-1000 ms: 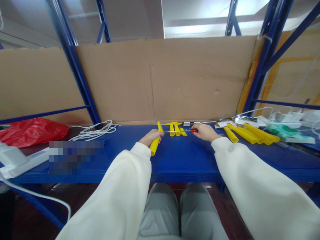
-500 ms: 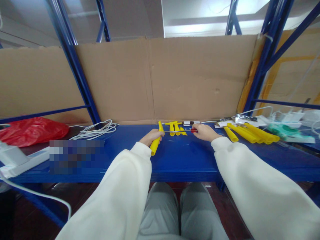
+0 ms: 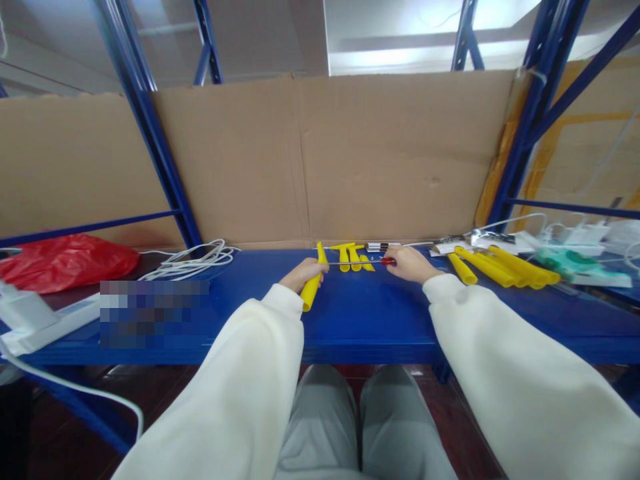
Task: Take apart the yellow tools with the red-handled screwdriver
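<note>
My left hand (image 3: 303, 272) is closed around a yellow tube-like handle (image 3: 311, 293), which is tilted, with its hollow wide end towards me and its narrow end pointing away. A screwdriver (image 3: 387, 261) with a red grip is in my closed right hand (image 3: 410, 264). Its long metal shaft runs level to the left and its tip meets the yellow handle by my left fingers; the exact contact is too small to make out. Behind the shaft lie several small yellow parts (image 3: 350, 257) on the blue shelf (image 3: 370, 320).
Several yellow tubes (image 3: 495, 268) lie at the right, near a green-and-white packet (image 3: 575, 267). Coiled white cable (image 3: 200, 259), a red plastic bag (image 3: 70, 260) and a white power strip (image 3: 55, 327) are on the left. Cardboard (image 3: 370, 153) closes off the back between blue posts.
</note>
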`<state>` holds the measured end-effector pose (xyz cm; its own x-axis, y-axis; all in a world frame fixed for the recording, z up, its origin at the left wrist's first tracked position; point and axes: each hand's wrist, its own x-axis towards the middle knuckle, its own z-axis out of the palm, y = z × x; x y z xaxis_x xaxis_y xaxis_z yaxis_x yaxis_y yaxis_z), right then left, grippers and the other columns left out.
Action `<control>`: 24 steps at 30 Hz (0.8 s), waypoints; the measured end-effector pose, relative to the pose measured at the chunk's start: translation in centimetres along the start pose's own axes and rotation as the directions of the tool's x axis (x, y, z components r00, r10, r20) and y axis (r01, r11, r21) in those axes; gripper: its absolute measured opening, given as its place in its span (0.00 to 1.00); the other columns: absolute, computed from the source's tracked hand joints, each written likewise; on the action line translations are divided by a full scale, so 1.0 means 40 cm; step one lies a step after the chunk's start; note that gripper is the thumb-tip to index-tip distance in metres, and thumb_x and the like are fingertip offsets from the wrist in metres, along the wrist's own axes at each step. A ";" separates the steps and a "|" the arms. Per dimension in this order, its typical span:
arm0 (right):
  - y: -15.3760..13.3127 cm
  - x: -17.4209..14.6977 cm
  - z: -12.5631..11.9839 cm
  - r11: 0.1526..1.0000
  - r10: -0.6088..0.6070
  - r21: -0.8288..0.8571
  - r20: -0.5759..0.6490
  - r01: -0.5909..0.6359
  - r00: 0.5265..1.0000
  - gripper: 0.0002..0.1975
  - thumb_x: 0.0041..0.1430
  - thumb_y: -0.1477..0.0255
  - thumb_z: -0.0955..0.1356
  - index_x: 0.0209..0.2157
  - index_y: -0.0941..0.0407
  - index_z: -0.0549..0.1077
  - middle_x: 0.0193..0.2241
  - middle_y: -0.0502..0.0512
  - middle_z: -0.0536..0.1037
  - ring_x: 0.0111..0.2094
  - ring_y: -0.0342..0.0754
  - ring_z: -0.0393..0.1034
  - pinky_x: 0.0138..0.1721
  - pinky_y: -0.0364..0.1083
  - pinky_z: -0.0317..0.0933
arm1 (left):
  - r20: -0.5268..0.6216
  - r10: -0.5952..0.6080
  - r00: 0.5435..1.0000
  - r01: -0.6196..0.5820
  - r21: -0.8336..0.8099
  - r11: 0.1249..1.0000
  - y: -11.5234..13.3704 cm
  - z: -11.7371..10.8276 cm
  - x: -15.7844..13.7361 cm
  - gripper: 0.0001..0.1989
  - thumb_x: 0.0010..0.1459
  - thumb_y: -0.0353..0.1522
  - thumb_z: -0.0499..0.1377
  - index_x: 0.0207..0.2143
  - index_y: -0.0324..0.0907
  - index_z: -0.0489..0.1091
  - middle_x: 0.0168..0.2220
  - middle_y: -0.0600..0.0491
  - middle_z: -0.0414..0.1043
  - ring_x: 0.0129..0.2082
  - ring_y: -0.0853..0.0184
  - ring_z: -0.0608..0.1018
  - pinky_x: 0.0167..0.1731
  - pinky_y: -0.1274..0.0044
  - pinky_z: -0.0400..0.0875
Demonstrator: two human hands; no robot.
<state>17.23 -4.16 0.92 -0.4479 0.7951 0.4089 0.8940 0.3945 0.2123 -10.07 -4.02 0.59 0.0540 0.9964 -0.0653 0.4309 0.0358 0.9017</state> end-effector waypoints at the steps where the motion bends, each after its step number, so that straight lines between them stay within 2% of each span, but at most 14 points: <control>1: 0.000 0.000 -0.001 1.000 0.002 -0.002 -0.002 -0.002 1.000 0.12 0.59 0.76 0.65 0.41 0.60 0.79 0.41 0.63 0.80 0.45 0.54 0.74 0.46 0.46 0.63 | 0.000 0.001 1.000 -0.001 -0.001 1.000 0.000 0.000 0.000 0.09 0.56 0.23 0.56 0.25 0.41 0.63 0.13 0.59 0.63 0.12 0.72 0.66 0.13 0.82 0.59; 10: -0.006 -0.001 -0.008 0.999 0.036 -0.013 -0.004 -0.036 0.999 0.11 0.60 0.77 0.65 0.41 0.59 0.77 0.41 0.64 0.79 0.44 0.54 0.74 0.43 0.46 0.62 | -0.003 0.002 1.000 -0.002 -0.006 1.000 -0.004 -0.002 0.006 0.07 0.53 0.23 0.56 0.25 0.40 0.65 0.13 0.59 0.63 0.13 0.71 0.68 0.14 0.81 0.62; 15: -0.014 -0.004 -0.005 0.994 0.106 -0.003 0.070 -0.106 0.992 0.12 0.60 0.77 0.65 0.44 0.57 0.75 0.45 0.63 0.80 0.45 0.55 0.75 0.42 0.46 0.63 | -0.004 -0.005 1.000 0.005 -0.010 1.000 0.001 -0.001 0.003 0.08 0.54 0.22 0.55 0.24 0.40 0.64 0.13 0.59 0.62 0.13 0.72 0.67 0.15 0.82 0.61; 19: -0.016 -0.005 -0.001 0.985 0.167 0.017 0.119 -0.170 0.979 0.17 0.60 0.76 0.65 0.51 0.59 0.72 0.45 0.63 0.81 0.45 0.55 0.77 0.42 0.46 0.64 | -0.005 -0.011 1.000 0.011 0.001 1.000 0.001 0.000 0.005 0.08 0.54 0.23 0.56 0.25 0.40 0.64 0.13 0.59 0.62 0.13 0.71 0.68 0.15 0.81 0.62; 21: -0.015 -0.004 0.003 0.985 0.162 0.035 0.127 -0.168 0.979 0.18 0.60 0.76 0.65 0.52 0.59 0.72 0.45 0.63 0.82 0.45 0.54 0.77 0.42 0.45 0.64 | -0.008 -0.013 1.000 0.013 -0.001 1.000 -0.001 0.000 0.008 0.07 0.54 0.23 0.56 0.25 0.40 0.65 0.14 0.59 0.62 0.13 0.71 0.68 0.16 0.81 0.62; 24: -0.011 -0.002 0.008 0.992 0.099 0.069 0.112 -0.107 0.989 0.16 0.58 0.75 0.65 0.47 0.59 0.76 0.45 0.62 0.82 0.45 0.54 0.77 0.44 0.45 0.64 | -0.018 -0.008 1.000 0.008 -0.001 1.000 -0.005 -0.001 0.010 0.07 0.54 0.23 0.57 0.26 0.41 0.65 0.14 0.59 0.63 0.14 0.71 0.68 0.16 0.81 0.61</control>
<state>16.90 -4.25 0.52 -0.3534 0.8767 0.3264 0.9353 0.3378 0.1052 -10.18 -3.63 0.40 0.0346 0.9973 -0.0653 0.4307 0.0440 0.9014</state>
